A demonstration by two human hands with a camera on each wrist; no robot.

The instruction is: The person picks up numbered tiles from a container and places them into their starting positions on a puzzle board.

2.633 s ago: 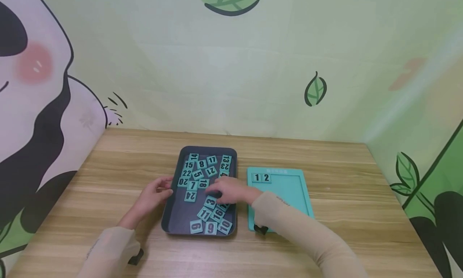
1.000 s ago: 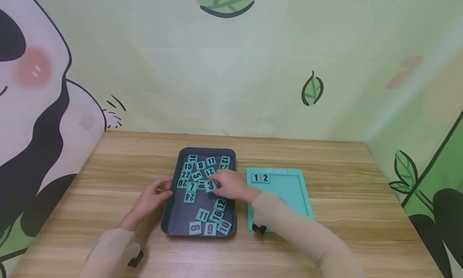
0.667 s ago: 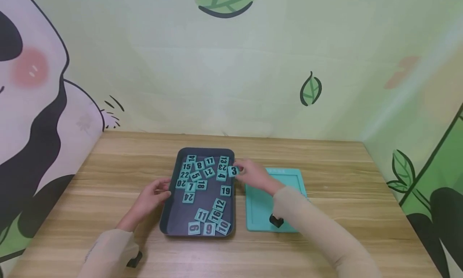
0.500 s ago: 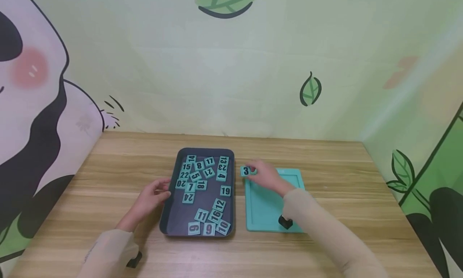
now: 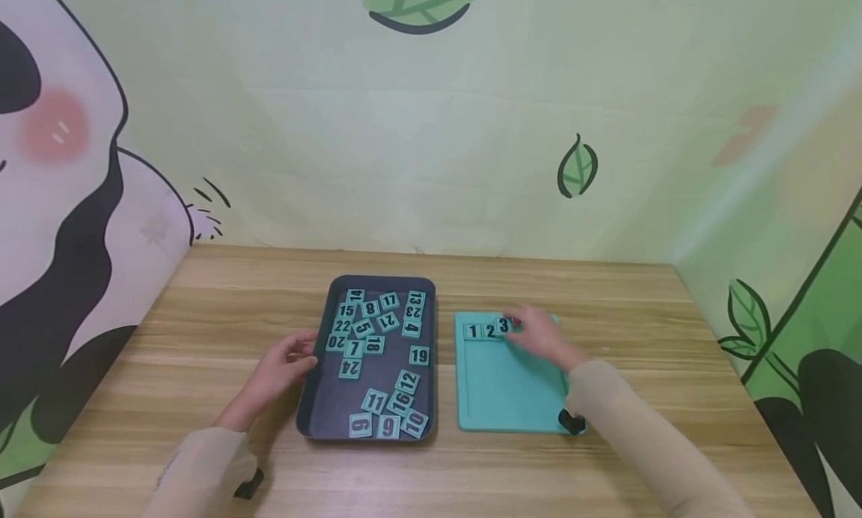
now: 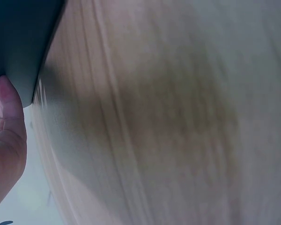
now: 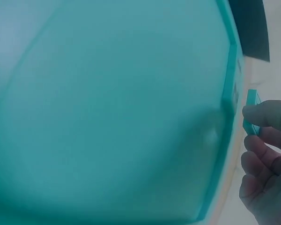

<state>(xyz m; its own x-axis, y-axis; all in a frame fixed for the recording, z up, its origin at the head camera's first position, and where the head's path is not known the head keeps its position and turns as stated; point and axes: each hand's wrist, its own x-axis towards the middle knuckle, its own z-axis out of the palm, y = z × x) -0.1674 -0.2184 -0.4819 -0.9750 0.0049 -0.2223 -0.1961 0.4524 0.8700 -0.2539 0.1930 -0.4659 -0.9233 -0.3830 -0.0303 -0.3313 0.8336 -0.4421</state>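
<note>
Between thumb and fingers, my right hand (image 5: 542,337) pinches a teal number tile marked 3 (image 5: 502,325). In the head view this tile appears beside tiles 1 (image 5: 473,331) and 2 (image 5: 490,331), at the top of the teal frame board (image 5: 512,398). The right wrist view shows the pinched tile (image 7: 251,110) on edge, apart from the board's rim. My left hand (image 5: 276,372) touches the left side of the dark tray (image 5: 306,413), its thumb (image 6: 9,98) against the outer wall. Several loose number tiles lie in the tray, turned various ways.
The tray and board stand side by side on a wooden table (image 5: 640,331), with a narrow gap between them. A printed wall cloth (image 5: 431,144) rises behind the table. Tile 19 (image 5: 419,355) lies near the tray's right wall.
My right hand picked tile 3 out of the tray and carried it rightward to the top of the board, beside tiles 1 and 2. The left hand stays at the tray's side.
</note>
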